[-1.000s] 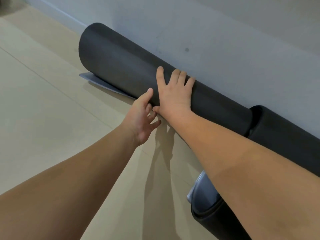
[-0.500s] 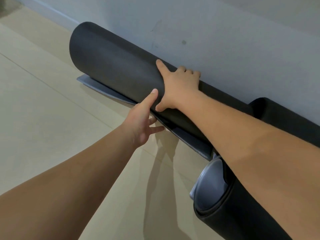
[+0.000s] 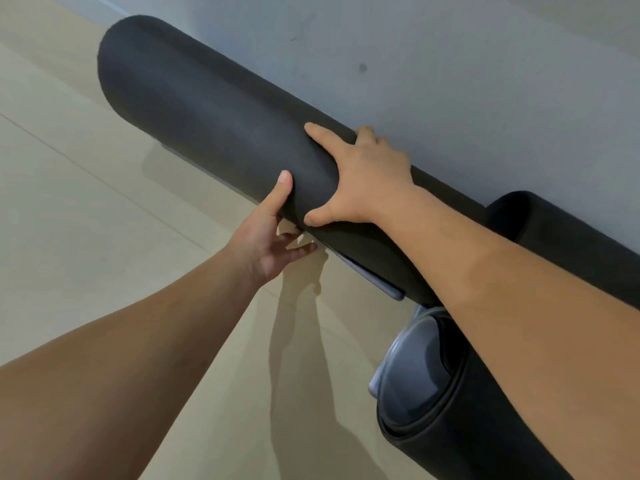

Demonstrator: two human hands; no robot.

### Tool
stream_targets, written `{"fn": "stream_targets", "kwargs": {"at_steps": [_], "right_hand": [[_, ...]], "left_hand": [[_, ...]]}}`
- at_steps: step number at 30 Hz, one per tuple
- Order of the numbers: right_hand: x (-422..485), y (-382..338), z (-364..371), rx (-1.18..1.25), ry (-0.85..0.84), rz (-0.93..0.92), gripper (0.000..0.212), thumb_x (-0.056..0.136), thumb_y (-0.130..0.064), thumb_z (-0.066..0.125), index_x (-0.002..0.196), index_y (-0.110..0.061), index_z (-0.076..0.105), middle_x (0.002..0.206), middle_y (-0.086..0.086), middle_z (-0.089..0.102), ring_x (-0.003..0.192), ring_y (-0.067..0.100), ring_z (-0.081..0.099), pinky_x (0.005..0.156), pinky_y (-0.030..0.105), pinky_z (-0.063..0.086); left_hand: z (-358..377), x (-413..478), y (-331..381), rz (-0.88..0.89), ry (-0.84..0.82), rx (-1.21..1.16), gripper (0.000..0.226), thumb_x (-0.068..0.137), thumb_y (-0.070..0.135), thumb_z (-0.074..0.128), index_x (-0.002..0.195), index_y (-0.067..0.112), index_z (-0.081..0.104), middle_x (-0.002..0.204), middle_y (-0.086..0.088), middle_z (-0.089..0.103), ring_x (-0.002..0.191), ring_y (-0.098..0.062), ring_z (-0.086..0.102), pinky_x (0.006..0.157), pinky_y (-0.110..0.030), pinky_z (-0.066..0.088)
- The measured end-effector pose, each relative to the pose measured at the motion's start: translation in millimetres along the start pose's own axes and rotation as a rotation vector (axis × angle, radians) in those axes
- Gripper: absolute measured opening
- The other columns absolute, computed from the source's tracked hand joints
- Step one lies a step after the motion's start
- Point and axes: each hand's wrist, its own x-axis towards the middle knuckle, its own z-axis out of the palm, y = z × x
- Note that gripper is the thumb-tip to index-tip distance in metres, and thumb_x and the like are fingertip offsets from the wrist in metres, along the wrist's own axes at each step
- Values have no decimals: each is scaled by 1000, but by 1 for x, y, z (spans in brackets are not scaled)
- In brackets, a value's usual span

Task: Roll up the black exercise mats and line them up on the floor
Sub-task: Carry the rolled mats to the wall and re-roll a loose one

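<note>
- Lying nearest, lower right: a finished rolled mat (image 3: pixel 485 445) on the floor (image 3: pixel 104 237).
- Left hand (image 3: pixel 273 233): fingers relaxed, thumb braced on the long roll (image 3: pixel 207 109).
- Right hand (image 3: pixel 363 181): gripping that roll against the wall (image 3: pixel 450 64).
- Step: seating the roll; next, probably tucking its loose flap (image 3: pixel 381 282).

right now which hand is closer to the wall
Right. The right hand grips over the top of the big rolled mat, fingers toward the wall; the left hand presses the mat's lower front, farther out.
</note>
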Motion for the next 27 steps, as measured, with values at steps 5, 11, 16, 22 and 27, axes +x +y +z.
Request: {"fn": "stream_targets", "kwargs": {"at_steps": [5, 11, 16, 22, 27], "right_hand": [[7, 3, 5, -84, 47, 5, 134, 65, -82, 79, 163, -52, -7, 161, 26, 28, 143, 50, 38, 108, 66, 42], [-11, -16, 29, -159, 152, 19, 133, 66, -83, 77, 163, -50, -9, 165, 30, 21, 149, 52, 29, 113, 69, 36], [-14, -22, 40, -191, 232, 37, 134, 70, -78, 79, 163, -46, -11, 165, 33, 18, 151, 54, 24, 114, 72, 29], [-2, -5, 29, -197, 201, 6, 133, 68, -81, 77, 162, -49, -13, 165, 31, 20, 151, 53, 25, 114, 71, 32], [-5, -12, 35, -199, 165, 68, 133, 71, -76, 81, 162, -48, -12, 168, 29, 15, 155, 52, 20, 116, 74, 29]], "left_hand": [[12, 8, -8, 21, -1, -26, 73, 84, 66, 79, 142, 29, 55, 130, 11, 64, 136, -31, 55, 98, -51, 61], [-10, 7, -21, 71, 61, 75, 85, 87, 71, 72, 157, 35, 41, 153, 9, 54, 137, -32, 57, 104, -59, 57], [-13, 5, -16, 113, 19, -51, 63, 97, 47, 76, 151, 48, 44, 153, 4, 55, 125, -38, 66, 94, -61, 62], [3, 7, -13, 90, 8, -92, 65, 101, 41, 74, 155, 44, 39, 137, 7, 57, 126, -37, 61, 97, -60, 61], [2, 3, 2, 67, 226, 198, 70, 95, 43, 80, 152, 23, 46, 137, 2, 58, 124, -33, 63, 92, -58, 63]]}}
